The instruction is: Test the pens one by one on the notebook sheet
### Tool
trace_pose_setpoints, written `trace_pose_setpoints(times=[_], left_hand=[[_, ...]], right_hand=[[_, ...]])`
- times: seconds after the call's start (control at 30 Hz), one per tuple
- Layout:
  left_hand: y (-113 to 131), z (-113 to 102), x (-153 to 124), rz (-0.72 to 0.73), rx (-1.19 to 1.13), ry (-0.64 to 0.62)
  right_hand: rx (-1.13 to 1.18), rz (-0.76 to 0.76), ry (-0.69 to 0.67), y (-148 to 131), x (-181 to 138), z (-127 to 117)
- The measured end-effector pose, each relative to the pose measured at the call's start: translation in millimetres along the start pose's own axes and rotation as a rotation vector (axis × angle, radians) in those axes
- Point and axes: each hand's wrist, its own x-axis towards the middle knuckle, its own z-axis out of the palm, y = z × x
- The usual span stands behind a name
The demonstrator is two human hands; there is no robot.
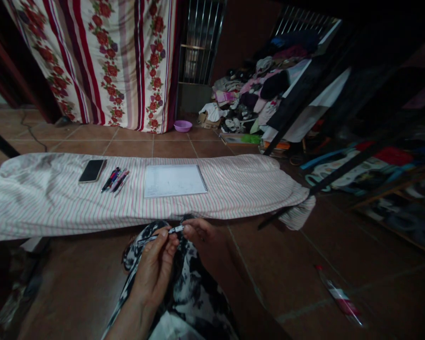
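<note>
Over my lap, my left hand [158, 259] pinches a slim pen [176, 229] with a dark and white barrel. Its far part sticks out to the left behind my fingers. My right hand [206, 240] is closed at the pen's white right end, thumb and fingertips together on it. A spiral-bound notebook [175, 180] lies flat on the striped cloth in front of me, its coil to the right. Left of it lie several pens [115, 180] side by side, and farther left a dark phone [92, 170].
The striped cloth [241, 189] covers a long low surface. Beyond it stand a purple basin [182, 126], a flowered curtain [127, 66] and a heap of clothes [255, 94]. A plastic bottle [342, 298] lies on the tiled floor at right. Dark poles cross the right side.
</note>
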Motion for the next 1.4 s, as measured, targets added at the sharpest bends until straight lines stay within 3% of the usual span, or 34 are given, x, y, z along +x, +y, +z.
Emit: trace_pose_setpoints(times=[1.13, 1.4], left_hand=[[-7.5, -7.5, 9.6, -0.002, -0.030, -0.031], [-8.5, -7.4, 7.3, -0.016, -0.010, -0.078]], right_hand=[[0.167, 0.083, 0.014, 14.3, 1.5, 3.4], [0.097, 0.080, 0.023, 11.4, 1.6, 0.1]])
